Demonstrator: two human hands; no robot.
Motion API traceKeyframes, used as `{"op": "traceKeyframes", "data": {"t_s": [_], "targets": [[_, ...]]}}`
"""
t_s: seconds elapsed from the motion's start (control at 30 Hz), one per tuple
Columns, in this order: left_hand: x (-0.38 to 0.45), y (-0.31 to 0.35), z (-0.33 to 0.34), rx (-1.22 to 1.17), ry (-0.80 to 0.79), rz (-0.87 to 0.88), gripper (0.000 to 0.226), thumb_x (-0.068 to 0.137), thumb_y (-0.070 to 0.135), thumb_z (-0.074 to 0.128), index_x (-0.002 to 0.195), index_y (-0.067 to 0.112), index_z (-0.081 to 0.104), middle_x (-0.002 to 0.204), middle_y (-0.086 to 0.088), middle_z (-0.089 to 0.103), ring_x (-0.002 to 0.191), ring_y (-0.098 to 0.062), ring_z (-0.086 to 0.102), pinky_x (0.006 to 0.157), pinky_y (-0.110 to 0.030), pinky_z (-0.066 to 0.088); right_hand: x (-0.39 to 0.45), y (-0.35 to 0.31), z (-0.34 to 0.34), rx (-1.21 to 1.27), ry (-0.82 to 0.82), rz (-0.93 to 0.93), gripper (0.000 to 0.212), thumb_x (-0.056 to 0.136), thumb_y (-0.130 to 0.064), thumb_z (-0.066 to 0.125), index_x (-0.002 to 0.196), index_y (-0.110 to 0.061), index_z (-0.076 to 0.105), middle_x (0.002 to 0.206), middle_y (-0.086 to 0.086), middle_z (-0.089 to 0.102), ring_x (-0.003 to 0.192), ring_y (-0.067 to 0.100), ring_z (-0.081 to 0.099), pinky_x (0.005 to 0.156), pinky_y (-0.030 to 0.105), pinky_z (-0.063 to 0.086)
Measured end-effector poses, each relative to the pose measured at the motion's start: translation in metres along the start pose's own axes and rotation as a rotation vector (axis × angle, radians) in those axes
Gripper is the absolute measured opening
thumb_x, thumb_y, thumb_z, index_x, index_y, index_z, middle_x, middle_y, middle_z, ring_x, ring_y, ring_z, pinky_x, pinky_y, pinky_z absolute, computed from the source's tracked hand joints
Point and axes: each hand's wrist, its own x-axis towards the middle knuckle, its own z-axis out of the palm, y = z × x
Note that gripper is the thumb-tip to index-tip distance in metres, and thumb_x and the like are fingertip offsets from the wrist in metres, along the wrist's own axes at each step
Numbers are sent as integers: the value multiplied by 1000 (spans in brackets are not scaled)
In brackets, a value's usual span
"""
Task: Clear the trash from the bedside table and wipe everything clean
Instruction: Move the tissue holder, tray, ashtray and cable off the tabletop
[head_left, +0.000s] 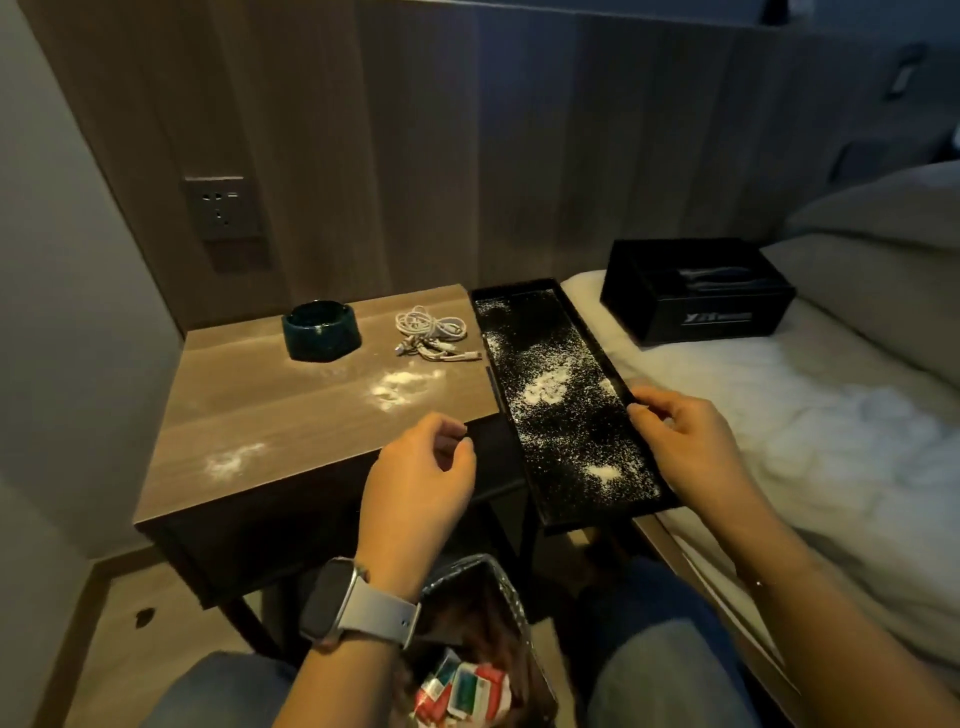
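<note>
A long black tray (524, 299) dusted with white powder lies between the bedside table (291, 410) and the bed. My right hand (691, 441) grips the tray's right rim. My left hand (421, 478) hovers at the table's front right corner with fingers curled and apart, holding nothing. White powder patches (395, 387) lie on the wooden tabletop. A dark green round ashtray (321, 330) and a coiled white cable (434, 332) sit at the back of the table. Below my left wrist a trash bag (467, 649) holds red and white wrappers.
A black open box (696, 291) rests on the white bed sheet (805, 415), with grey pillows behind it. A wall socket (223, 208) is on the wood panel at left. My knees in jeans are at the bottom edge.
</note>
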Motion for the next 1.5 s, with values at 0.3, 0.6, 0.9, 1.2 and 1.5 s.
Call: {"op": "traceKeyframes", "data": {"t_s": [0.3,0.6,0.9,1.2,1.5], "targets": [[4,55,75,52,-164,37,17,92,28,56,108,29,62,90,20,62,83,2,59,75,-28,52,7,70,-85,-41,241,98,25,99,-13,43,107,-7,67,79,8,65,78,29,63,73,43,51],[15,103,150,54,-315,99,21,92,26,54,112,27,62,94,16,63,83,-1,61,77,-31,54,33,136,-116,96,556,270,24,95,-9,39,94,-7,63,62,19,50,54,26,41,52,34,27],[25,94,180,28,-350,55,22,93,24,56,114,32,59,98,17,60,85,4,57,69,-15,42,99,179,-91,174,668,595,40,99,-8,33,137,2,37,128,24,46,83,28,44,70,29,31],[44,77,201,1,-344,-31,20,91,23,58,108,34,61,92,17,63,86,4,58,67,-15,41,171,175,-47,359,498,658,69,97,-15,45,151,-1,5,141,22,41,109,36,60,94,45,50],[48,58,201,-41,-359,-66,23,90,21,59,101,41,59,93,18,65,88,6,60,70,-15,43,167,160,-51,485,444,614,70,91,2,43,153,-7,12,146,18,37,83,21,64,64,26,52]]}}
